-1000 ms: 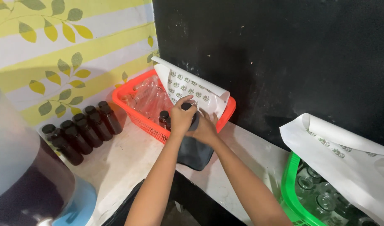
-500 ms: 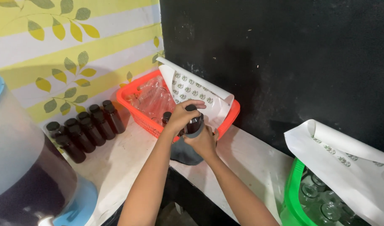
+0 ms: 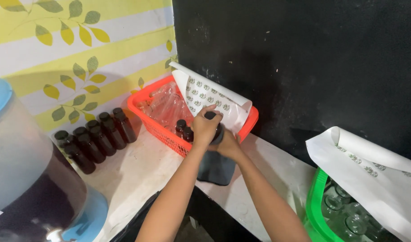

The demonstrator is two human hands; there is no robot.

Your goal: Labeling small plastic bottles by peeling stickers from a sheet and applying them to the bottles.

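A small dark bottle point(image 3: 215, 130) with a black cap is held above the near rim of the orange basket point(image 3: 160, 134), just over the white tabletop point(image 3: 138, 170). The left hand point(image 3: 206, 126) is closed over the cap from above, and the right hand point(image 3: 227, 144) is wrapped around the body from below, so that little of the bottle itself is shown. Compared with the views of a second and half a second ago, both hands are found in nearly the same place and the same grip is kept; only a slight turn of the left wrist over the cap is suggested, which is judged to mean that the cap is being worked by twisting, though whether it is being tightened or loosened cannot be told.

Just left of the hands, two capped dark bottles point(image 3: 184, 129) are stood inside the basket, beside clear empty bottles point(image 3: 167, 105). A curled sheet of labels point(image 3: 214, 96) is laid over the far right part of the basket. Further left, a row of filled dark bottles point(image 3: 94, 136) is stood on the tabletop against the leaf-patterned wall point(image 3: 57, 54). At the near left a large dispenser with a blue lid and base point(image 3: 21, 179) is cut off by the frame. At the right a green basket point(image 3: 317, 201) of clear bottles is partly covered by another white sheet point(image 3: 371, 166).

A dark object below the hands point(image 3: 216, 168) is hard to identify.
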